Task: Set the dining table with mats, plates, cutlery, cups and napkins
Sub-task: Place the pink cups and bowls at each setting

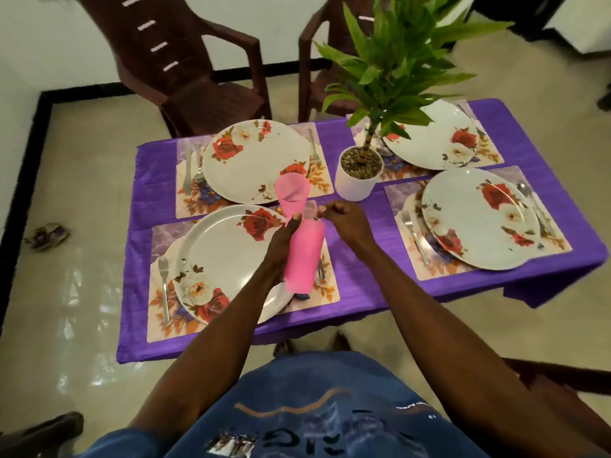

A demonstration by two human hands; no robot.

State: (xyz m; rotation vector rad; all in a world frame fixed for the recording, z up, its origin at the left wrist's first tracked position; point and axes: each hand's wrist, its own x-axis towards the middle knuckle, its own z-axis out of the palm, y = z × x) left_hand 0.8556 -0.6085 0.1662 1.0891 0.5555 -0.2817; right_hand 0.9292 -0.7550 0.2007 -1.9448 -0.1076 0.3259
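Note:
My left hand (281, 246) grips a tilted stack of pink cups (302, 259) over the right edge of the near left mat (158, 312). A single pink cup (292, 195) stands upright, mouth up, just beyond the stack, between the near left plate (224, 259) and the far left plate (254, 160). My right hand (344, 219) hovers at the stack's upper end with curled fingers; nothing shows clearly between them. Two more flowered plates (479, 219) (439, 140) lie on mats at the right. Forks, knives and spoons flank the plates.
A white pot with a tall green plant (358, 180) stands mid-table on the purple cloth (360, 256). Two brown plastic chairs (198, 77) (317, 77) stand behind the table, and another chair (562, 385) is at my right. A sandal (46, 236) lies on the floor.

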